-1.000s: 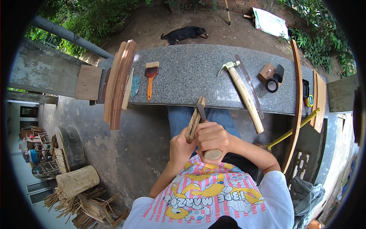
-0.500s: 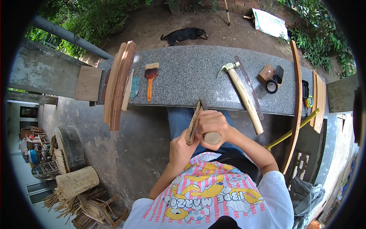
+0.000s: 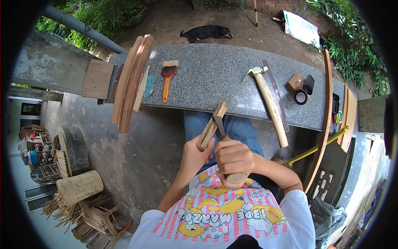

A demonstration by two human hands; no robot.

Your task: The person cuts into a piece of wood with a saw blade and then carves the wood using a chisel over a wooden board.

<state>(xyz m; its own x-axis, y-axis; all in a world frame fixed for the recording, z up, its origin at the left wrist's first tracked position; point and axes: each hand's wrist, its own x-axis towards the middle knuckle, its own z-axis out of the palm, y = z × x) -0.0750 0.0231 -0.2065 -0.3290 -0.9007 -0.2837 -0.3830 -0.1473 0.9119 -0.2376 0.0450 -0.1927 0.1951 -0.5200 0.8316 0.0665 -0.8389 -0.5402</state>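
My left hand (image 3: pixel 193 157) is closed round the lower end of a short, rough stick of wood (image 3: pixel 209 132), which slants up and away toward the bench edge. In my right hand (image 3: pixel 237 157) is a knife (image 3: pixel 219 123), gripped by its thick round wooden handle, whose butt shows below my fist. Its dark blade points away from me and lies against the right side of the stick, near the far half. Both hands are over my lap, just in front of the stone bench (image 3: pixel 207 68).
On the bench are a paintbrush (image 3: pixel 167 81), a claw hammer (image 3: pixel 269 106), a metal ruler (image 3: pixel 277 97), a black tape roll (image 3: pixel 300 96) and a tape measure (image 3: pixel 338 117). Long wooden strips (image 3: pixel 134 83) overhang its left side; a curved strip (image 3: pixel 321 137) overhangs the right. A dog (image 3: pixel 205 33) lies beyond.
My right hand has drawn the knife back toward my chest, so more of the blade shows. The stick has turned slightly and leans further right. The whole view has shifted a little.
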